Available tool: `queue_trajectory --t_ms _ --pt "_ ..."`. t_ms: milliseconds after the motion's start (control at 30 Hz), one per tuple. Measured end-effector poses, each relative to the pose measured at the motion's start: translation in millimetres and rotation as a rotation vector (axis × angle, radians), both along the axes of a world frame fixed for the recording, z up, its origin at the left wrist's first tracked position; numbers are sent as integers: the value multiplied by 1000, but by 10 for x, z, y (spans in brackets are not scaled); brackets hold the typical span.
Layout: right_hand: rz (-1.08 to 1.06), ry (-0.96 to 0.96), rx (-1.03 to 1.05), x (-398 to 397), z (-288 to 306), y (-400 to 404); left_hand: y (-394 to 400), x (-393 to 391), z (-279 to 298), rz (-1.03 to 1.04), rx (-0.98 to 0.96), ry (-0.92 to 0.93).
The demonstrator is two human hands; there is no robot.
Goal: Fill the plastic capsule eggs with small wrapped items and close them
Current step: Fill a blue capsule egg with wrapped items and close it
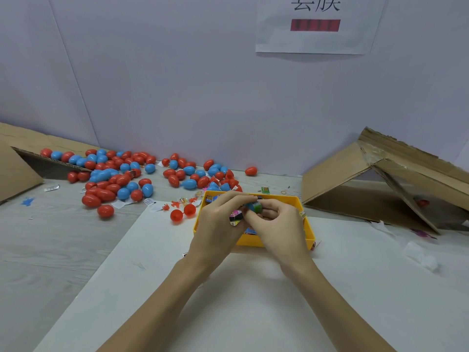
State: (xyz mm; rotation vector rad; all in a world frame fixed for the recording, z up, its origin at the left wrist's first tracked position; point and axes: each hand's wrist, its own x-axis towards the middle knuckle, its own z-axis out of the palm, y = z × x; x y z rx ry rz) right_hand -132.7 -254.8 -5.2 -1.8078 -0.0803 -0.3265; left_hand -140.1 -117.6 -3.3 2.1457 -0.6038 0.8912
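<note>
Both of our hands meet over the yellow rectangular plastic tray [308, 226] at the centre of the frame. Our left hand [219, 222] curls its fingers around a small pink-and-black wrapped packet [235, 217], and our right hand [276, 221] pinches a small blue-and-green plastic piece [254, 207] between thumb and fingertips; we cannot tell whether that piece is a capsule half or another item. More small wrapped items [250, 231] lie in the tray beneath our hands. Just left of the tray, an opened red plastic capsule egg [183, 212] rests with its two halves side by side on the white sheet [253, 295]. A scattered heap of closed red and blue plastic capsule eggs [119, 179] spreads across the grey table [50, 250] at centre left. Folded brown cardboard boxes stand at the left edge [15, 171] and the right [375, 179].
</note>
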Motion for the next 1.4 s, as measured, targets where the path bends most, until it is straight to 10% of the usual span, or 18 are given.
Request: queue_trajectory --t_ms 500,633,833,1233,1400 --pt "219 210 190 18 162 -126 121 96 -66 -58 -94 64" --pt "364 444 968 250 453 -475 147 160 -92 -48 -28 88" --pt "188 -49 1554 673 988 -1327 150 198 -105 -5 -19 47" --pt "228 224 390 301 5 -453 331 310 -193 315 -133 255" --pt "223 179 387 285 -2 -467 576 790 -67 511 -202 432"
